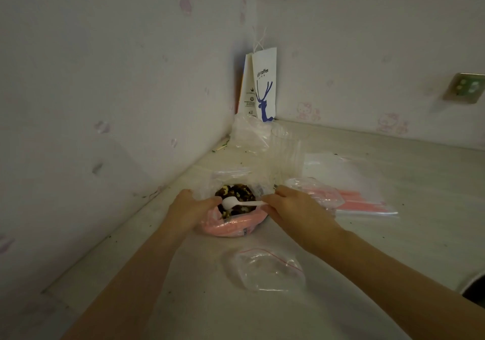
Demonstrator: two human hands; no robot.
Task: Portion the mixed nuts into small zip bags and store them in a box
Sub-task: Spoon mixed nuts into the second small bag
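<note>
One small zip bag [265,269] lies flat on the table [393,234] near the person, red zip strip up; looks empty or nearly so, hard to tell thru the plastic. No filled portions visible anywhere, so the job seems at its start.

Mixed nuts [236,198] sit in the big open bag [231,227], pink at the bottom, just ahead of both hands. Left hand [187,210] grips the bag's left rim, pulling the mouth open. Right hand [294,208] pinches the handle of a white plastic spoon [237,203], bowl resting on top of the nuts, w/ no load seen in it yet.

To the right, a stack of spare zip bags [359,203] w/ pink strips, apparently unused. Clear plastic wrap [252,135] and a paper coffee bag [265,88] stand in the corner. A clear container [286,150] behind the nut bag could be the storage box, can't say for sure.

Left to do, by the look of it: scoop, fill, zip each bag, then box them, i.e. nearly everything.
</note>
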